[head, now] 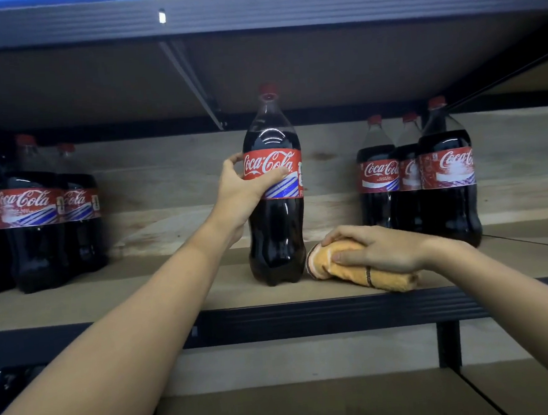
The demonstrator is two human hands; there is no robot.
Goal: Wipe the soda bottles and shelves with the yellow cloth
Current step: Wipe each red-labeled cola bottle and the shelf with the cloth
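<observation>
A tall clear plastic cola bottle with a red cap and red label (274, 188) stands upright near the front edge of the brown board shelf (207, 293), about midway along it and well apart from the other bottles. The left hand (242, 193) grips it at the label from the left side, the thumb curled across the front of the label and the fingertips wrapped round the far side. Just to the right of the bottle's base lies the folded yellow cloth with a brown-striped end (361, 267), its striped end close to the bottle; whether the two actually touch I cannot tell. The right hand (379, 248) rests on top of the cloth, pressing it onto the shelf, the fingers laid fairly straight and a little apart over the fabric, the thumb along its near side, and a dark ring on one finger. Further right, a cluster of three similar cola bottles (416, 178) stands upright, the nearest one tallest in view. At the far left of the shelf another group of cola bottles (36, 211) stands close together. A dark metal beam (338, 313) runs along the shelf's front edge, another board shelf (256, 69) hangs overhead, and a lower shelf (312, 405) shows beneath.
</observation>
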